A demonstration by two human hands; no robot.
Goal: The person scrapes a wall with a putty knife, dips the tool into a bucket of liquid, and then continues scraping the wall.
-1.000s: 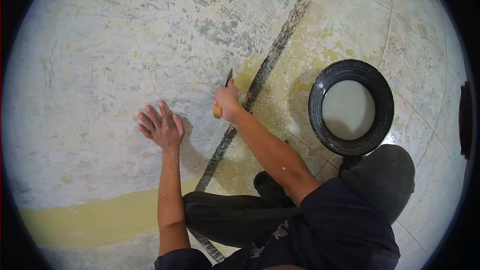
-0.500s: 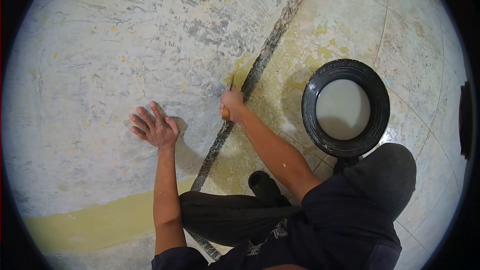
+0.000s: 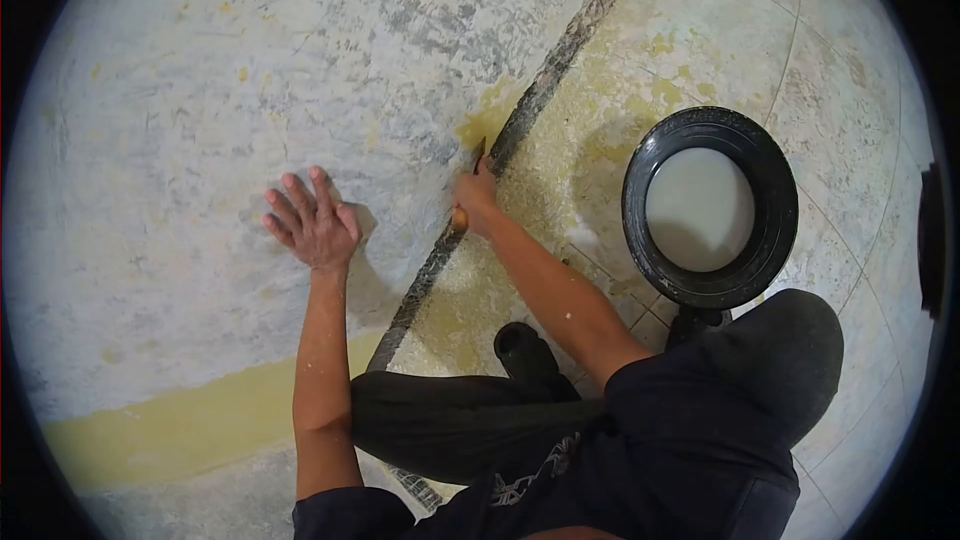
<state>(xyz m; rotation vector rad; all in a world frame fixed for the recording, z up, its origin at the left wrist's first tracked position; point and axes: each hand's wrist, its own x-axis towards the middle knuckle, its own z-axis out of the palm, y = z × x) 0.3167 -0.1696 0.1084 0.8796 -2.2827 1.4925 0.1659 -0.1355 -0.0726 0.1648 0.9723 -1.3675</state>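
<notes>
beside the dark strip (image 3: 562, 62), a wooden-handled tool (image 3: 460, 221) is gripped, its middle concealed, by the right hand (image 3: 476, 197); the left hand (image 3: 320, 234) is spread at the pale surface (image 3: 170, 220), palm hidden.

A black bucket (image 3: 776, 202) stands on tiled floor (image 3: 850, 155).

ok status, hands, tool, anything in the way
Right hand gripping bladed tool by dark strip. Left hand open at wall. Nothing blocking; black bucket apart.
</notes>
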